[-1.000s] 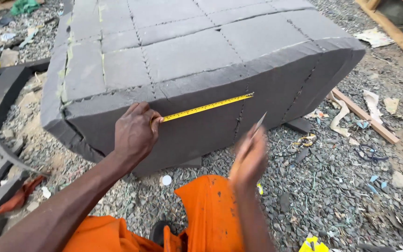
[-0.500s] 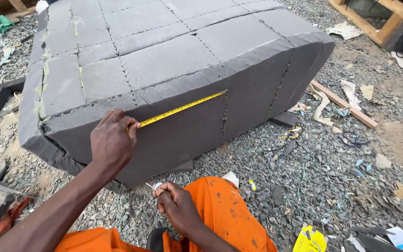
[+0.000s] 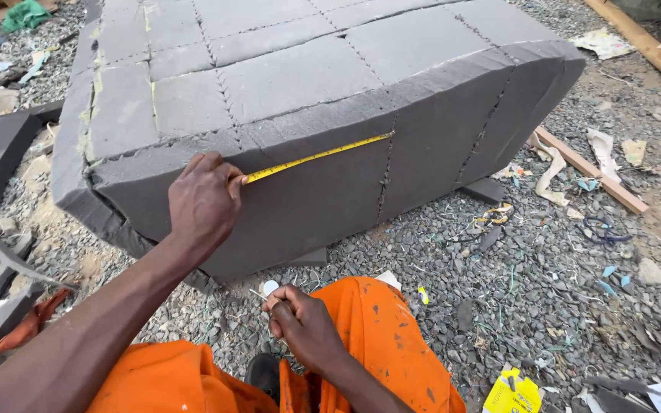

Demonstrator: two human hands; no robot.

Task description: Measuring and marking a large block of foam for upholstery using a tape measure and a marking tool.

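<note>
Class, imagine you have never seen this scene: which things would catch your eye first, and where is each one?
First the big grey foam block, patched from stitched panels, filling the upper middle on the gravel. Next the yellow tape measure stretched along its front face, pinned there by the left hand. Below, the right hand rests over bright orange trousers, pinching something small and thin.
</note>
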